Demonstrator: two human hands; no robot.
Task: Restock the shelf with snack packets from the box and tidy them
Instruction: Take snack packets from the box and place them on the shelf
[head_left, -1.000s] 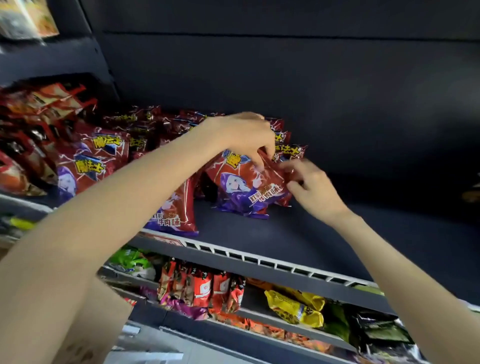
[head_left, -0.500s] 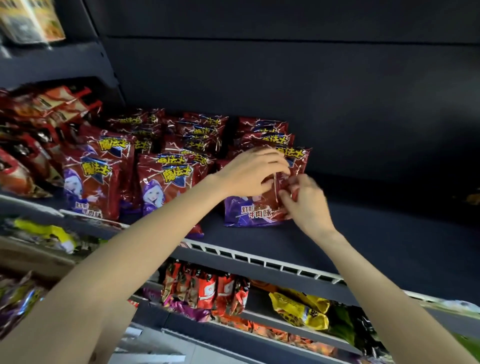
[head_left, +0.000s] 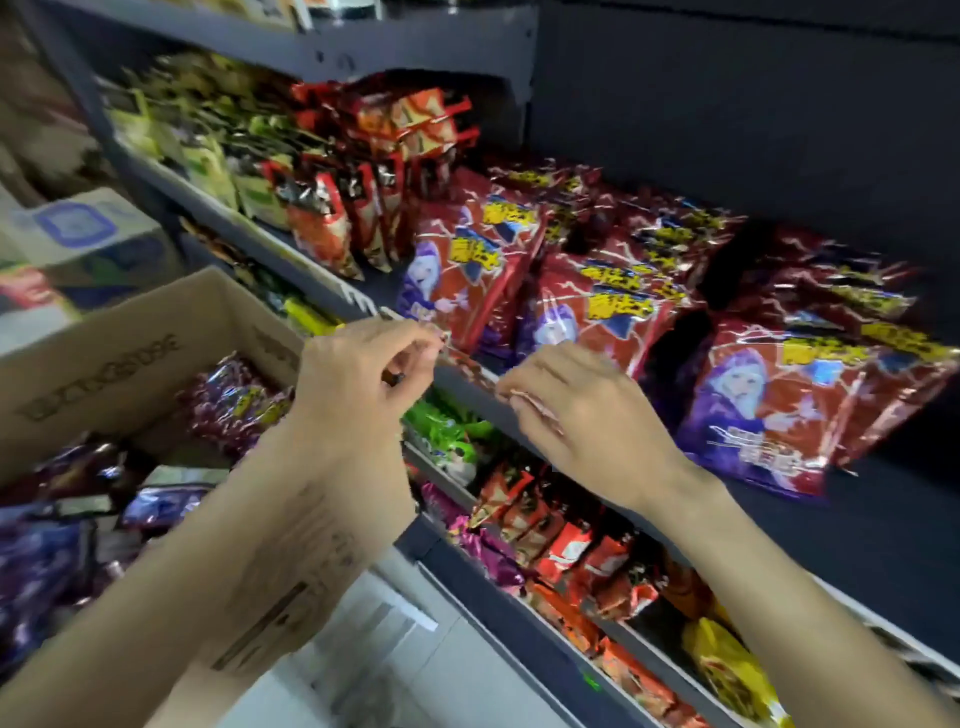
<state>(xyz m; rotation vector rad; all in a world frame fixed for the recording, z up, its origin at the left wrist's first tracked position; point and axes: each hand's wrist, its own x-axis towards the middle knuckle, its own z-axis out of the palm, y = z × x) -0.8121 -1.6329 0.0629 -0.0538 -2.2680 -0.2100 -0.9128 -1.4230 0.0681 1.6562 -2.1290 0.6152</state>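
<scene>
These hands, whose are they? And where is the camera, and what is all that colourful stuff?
The camera sits on a person's head and looks down, so you see that person's own two arms. The left hand and the right hand are in front of the shelf edge with fingers loosely curled. Neither seems to hold a packet, though the picture is blurry there. On the shelf stand red and purple snack packets with a wizard drawn on them. To the left is an open cardboard box with more packets inside. Lower shelves hold other snacks.
</scene>
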